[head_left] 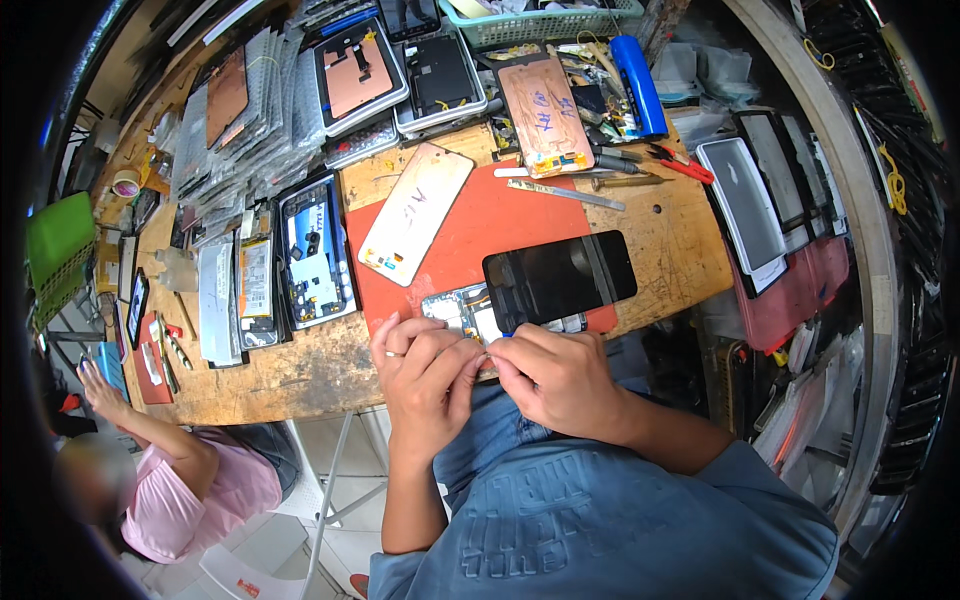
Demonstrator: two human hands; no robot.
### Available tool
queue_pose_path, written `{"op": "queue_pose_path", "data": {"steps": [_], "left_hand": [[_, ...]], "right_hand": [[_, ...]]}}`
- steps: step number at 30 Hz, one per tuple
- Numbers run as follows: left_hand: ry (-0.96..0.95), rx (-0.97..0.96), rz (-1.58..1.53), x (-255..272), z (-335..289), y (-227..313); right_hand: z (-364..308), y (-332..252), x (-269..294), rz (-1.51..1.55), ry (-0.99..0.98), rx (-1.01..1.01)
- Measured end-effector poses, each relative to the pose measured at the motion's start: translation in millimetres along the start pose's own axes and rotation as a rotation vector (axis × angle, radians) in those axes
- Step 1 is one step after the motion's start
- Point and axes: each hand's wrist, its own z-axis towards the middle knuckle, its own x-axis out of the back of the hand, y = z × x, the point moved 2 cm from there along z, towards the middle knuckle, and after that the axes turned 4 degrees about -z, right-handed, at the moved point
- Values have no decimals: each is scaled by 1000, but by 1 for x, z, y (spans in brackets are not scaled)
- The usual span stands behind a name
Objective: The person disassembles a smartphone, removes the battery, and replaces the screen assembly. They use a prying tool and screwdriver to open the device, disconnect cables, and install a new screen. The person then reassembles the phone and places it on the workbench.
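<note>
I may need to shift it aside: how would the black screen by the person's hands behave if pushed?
The black screen is probably slippery, since its face looks glossy. It may be stiff yet fragile, being a flat, glass-like panel. Its broad shape suggests sliding rather than rolling.

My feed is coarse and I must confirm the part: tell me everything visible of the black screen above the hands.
The black screen is a glossy, glass-like rectangle with rounded corners, apparently unlit. Greyish bands cross it right of its middle; whether reflections or strips, I can't tell. It lies lengthwise left to right, its right end angled farther away, overlapping an opened phone body. The right hand is just below; contact is unclear.
</note>
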Motion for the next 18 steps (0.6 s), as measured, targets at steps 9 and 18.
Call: {"op": "queue_pose_path", "data": {"steps": [9, 18], "left_hand": [[8, 16, -22, -1, 1, 2], [-11, 1, -1, 0, -1, 0]], "right_hand": [[0, 0, 1, -4, -5, -11], [-3, 1, 0, -15, -16, -19]]}}
